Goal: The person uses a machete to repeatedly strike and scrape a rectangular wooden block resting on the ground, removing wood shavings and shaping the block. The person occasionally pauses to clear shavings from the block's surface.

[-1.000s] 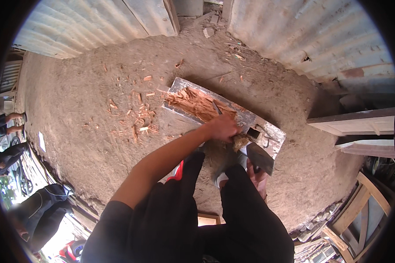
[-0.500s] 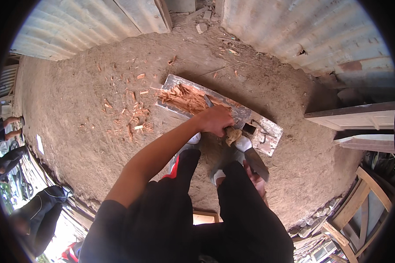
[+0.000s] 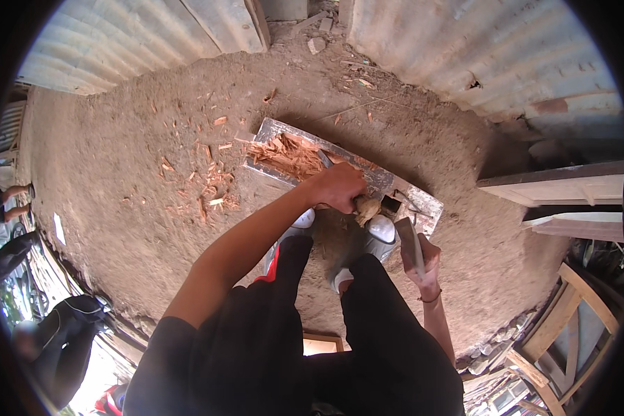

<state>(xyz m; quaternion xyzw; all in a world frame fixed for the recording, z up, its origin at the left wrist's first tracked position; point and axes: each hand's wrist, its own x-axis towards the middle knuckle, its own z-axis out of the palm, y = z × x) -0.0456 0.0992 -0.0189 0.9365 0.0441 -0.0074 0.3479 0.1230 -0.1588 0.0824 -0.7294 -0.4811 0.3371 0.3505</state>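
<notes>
A pale, scuffed wooden beam [image 3: 274, 127] lies slantwise on the ground before my feet, its left half cut into a rough, reddish hollow full of splinters. My left hand [image 3: 338, 187] is closed round the handle of a chisel, whose metal blade [image 3: 325, 159] points into the hollow. The frayed, light handle end [image 3: 367, 209] sticks out of my fist toward my right foot. Just off the beam's near right end, my right hand [image 3: 426, 263] grips a flat grey-brown bar [image 3: 409, 244], held apart from the chisel. Fingers partly hide its grip.
Beside a dark square hole [image 3: 390, 204] in the beam lies a bent metal rod [image 3: 410, 206]. My white-toed shoes [image 3: 381, 229] are close to the beam. Wood chips [image 3: 211, 191] litter the dirt at left. Panels [image 3: 561, 184] lean at right; another person's legs [image 3: 69, 343] show at lower left.
My right hand has come up and forward from beside my right knee, swinging the flat bar more upright near the beam's end. The left hand and chisel stay nearly in place.
</notes>
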